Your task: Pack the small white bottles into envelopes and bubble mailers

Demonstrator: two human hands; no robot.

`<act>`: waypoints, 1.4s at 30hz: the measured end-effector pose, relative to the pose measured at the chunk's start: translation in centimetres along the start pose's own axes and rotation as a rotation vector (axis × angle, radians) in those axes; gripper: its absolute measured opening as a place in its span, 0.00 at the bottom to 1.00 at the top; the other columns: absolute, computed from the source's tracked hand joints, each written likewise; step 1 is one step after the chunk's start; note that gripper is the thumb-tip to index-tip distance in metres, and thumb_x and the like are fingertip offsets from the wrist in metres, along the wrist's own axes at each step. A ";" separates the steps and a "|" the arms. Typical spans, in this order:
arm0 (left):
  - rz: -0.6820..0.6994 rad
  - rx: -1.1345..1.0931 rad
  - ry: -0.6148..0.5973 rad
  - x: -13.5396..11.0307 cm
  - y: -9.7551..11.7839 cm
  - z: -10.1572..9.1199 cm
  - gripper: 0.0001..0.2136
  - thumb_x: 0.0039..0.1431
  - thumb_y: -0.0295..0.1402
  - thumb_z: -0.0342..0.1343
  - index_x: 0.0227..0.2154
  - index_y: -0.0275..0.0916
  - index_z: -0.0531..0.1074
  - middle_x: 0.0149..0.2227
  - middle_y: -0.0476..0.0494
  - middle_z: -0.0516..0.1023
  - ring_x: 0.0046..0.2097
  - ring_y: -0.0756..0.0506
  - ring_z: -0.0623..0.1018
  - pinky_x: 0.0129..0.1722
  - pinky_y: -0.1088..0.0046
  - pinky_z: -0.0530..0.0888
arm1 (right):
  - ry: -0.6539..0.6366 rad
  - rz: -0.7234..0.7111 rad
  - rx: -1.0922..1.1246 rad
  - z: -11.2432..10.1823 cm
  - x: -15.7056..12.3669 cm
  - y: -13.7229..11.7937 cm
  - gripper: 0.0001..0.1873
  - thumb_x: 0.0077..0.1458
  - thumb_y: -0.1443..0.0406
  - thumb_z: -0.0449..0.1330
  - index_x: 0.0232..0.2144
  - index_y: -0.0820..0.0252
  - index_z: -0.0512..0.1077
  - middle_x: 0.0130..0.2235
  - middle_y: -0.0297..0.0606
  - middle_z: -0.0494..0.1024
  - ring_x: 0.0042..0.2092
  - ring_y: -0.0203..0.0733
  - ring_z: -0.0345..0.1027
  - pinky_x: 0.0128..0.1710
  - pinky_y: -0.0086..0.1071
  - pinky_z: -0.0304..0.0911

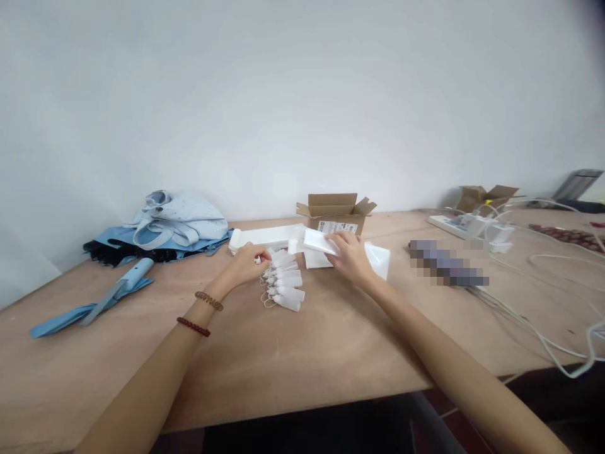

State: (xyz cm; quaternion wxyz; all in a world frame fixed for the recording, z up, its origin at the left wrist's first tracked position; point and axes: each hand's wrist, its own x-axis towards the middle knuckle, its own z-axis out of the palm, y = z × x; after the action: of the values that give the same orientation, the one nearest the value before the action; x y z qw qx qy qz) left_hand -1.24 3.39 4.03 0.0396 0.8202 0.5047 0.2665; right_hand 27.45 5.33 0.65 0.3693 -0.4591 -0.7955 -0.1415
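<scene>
My right hand [350, 255] is closed around a slim white box [317, 241], held just above the table in front of the open cardboard box. My left hand [246, 263] has its fingers pinched together at the upper end of a row of small translucent white bottles [288, 279]. A bit of something white shows at its fingertips, too small to name. The bottles lie side by side on the table, with thin white string loops at their left ends. Behind my left hand lies a long white box [269, 237].
An open cardboard box [336, 214] stands near the wall, with clear plastic bags [379, 260] beside it. Left are a light blue cloth bag [184, 217] and a folded blue umbrella [135, 274]. A power strip [472, 230] and white cables lie right, near a pixelated object [447, 263].
</scene>
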 end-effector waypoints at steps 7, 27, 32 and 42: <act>-0.010 -0.055 -0.151 -0.5 -0.3 0.7 0.08 0.50 0.33 0.53 0.27 0.39 0.77 0.29 0.46 0.78 0.35 0.45 0.73 0.36 0.71 0.66 | 0.000 -0.008 0.020 0.1 0.0 0.1 0.18 0.54 0.66 0.55 0.49 0.55 0.68 0.48 0.46 0.72 0.50 0.54 0.62 0.48 0.46 0.54; -0.086 -0.263 -0.094 -0.5 -1.0 0.7 0.12 0.54 0.39 0.51 0.24 0.37 0.75 0.26 0.49 0.75 0.28 0.49 0.68 0.28 0.74 0.62 | -0.014 -0.009 0.013 0.2 -0.1 -0.2 0.17 0.53 0.67 0.56 0.47 0.57 0.67 0.48 0.45 0.71 0.50 0.52 0.62 0.48 0.45 0.53; -0.104 -0.225 -0.065 -0.5 -1.3 1.3 0.18 0.55 0.44 0.50 0.20 0.37 0.74 0.22 0.49 0.72 0.26 0.49 0.66 0.26 0.73 0.59 | -0.025 -0.006 0.015 0.2 -0.1 -0.2 0.18 0.53 0.67 0.56 0.47 0.57 0.67 0.48 0.44 0.71 0.51 0.52 0.62 0.48 0.45 0.53; -0.252 -0.286 -0.005 -0.5 -0.2 2.4 0.10 0.45 0.36 0.52 0.18 0.35 0.73 0.19 0.48 0.71 0.26 0.47 0.69 0.25 0.74 0.62 | -0.034 -0.006 0.011 0.2 -0.1 -0.3 0.18 0.54 0.66 0.56 0.48 0.56 0.67 0.49 0.45 0.71 0.51 0.52 0.62 0.48 0.45 0.53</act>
State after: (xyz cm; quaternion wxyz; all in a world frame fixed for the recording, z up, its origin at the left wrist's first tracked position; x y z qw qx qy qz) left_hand -0.41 3.58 1.68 0.1902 0.7370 0.5604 0.3266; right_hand 27.18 5.22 0.49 0.3577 -0.4572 -0.8038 -0.1303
